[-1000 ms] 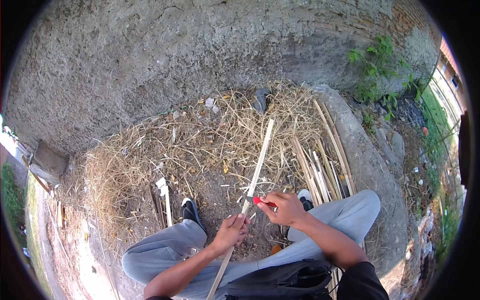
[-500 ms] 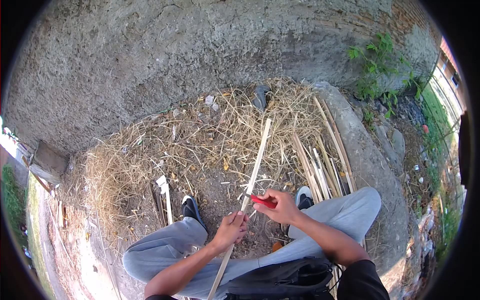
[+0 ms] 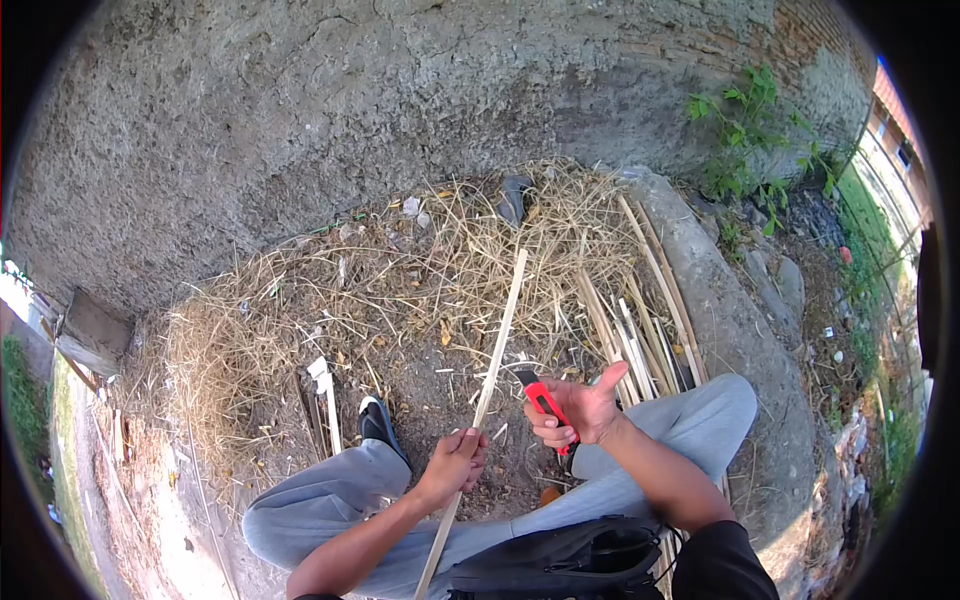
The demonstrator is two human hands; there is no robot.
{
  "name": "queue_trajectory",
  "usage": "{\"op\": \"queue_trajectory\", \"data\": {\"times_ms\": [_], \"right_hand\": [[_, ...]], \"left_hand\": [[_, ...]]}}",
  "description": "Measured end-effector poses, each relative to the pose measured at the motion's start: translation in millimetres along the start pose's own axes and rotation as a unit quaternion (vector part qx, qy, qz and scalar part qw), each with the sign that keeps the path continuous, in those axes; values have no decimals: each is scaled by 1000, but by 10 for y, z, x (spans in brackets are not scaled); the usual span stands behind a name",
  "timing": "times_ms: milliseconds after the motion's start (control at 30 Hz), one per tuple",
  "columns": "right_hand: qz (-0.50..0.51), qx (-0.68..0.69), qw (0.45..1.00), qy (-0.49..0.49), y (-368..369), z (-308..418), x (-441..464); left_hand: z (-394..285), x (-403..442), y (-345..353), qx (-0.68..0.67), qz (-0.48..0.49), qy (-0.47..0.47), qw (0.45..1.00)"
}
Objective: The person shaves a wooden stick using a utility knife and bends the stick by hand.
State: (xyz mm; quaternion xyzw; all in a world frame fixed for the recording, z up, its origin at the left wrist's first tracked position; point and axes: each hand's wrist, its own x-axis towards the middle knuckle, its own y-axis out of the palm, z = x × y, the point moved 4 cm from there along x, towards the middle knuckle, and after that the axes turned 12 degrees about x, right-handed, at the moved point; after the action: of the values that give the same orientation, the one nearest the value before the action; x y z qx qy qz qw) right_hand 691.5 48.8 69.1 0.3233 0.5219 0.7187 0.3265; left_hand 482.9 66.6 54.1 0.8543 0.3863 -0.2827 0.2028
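Observation:
A long pale wooden strip (image 3: 499, 345) slants up from my lap toward the straw. My left hand (image 3: 455, 468) is closed round it below its middle. Just right of the strip, my right hand (image 3: 578, 412) holds a red box cutter (image 3: 547, 406) in its curled fingers, thumb stretched out away from it. The cutter's dark blade points up and left, apart from the strip.
Several wooden strips (image 3: 640, 340) lie in a bundle beyond my right knee, beside a concrete edge (image 3: 715, 290). Straw and shavings (image 3: 230, 345) cover the ground up to a rough wall (image 3: 400, 110). A black bag (image 3: 560, 565) rests on my lap.
My right hand has drawn back to the right from the strip and turned palm up, thumb lifted off the cutter. My left hand still grips the strip in nearly the same place.

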Motion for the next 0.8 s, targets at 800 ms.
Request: {"op": "queue_trajectory", "data": {"times_ms": [800], "right_hand": [[-68, -106, 992, 8, 207, 23, -10]], "left_hand": [[94, 68, -15, -8, 11, 2, 1000]]}}
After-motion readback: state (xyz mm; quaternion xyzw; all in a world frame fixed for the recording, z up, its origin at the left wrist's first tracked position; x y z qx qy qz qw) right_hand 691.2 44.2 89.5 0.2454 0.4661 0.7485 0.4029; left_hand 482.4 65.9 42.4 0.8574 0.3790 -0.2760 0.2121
